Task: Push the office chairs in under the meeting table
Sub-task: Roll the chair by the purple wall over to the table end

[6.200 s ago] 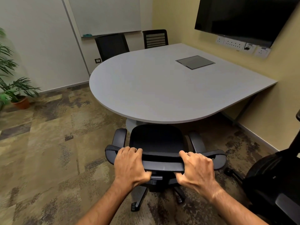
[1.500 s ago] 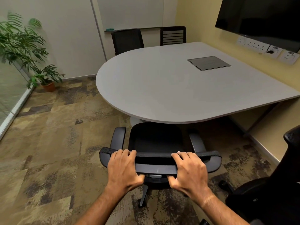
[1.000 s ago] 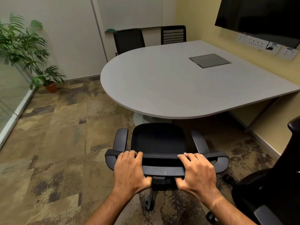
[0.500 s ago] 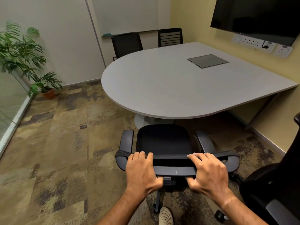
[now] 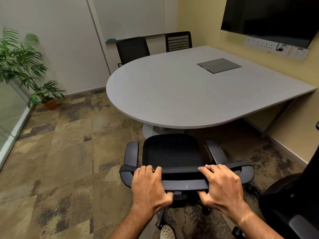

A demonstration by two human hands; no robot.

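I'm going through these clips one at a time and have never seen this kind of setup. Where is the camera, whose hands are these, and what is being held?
No machine here: a person wears a wide-angle camera on the head, looking forward and down, so the forearms enter from the bottom edge. The left hand and right hand both grip the top of the backrest of a black office chair, which faces the grey meeting table. Its seat stands just short of the table's rounded edge, not yet under it. The tabletop shows only a flush metal hatch. Two more chairs stand at the far side, and another chair is at the right edge.
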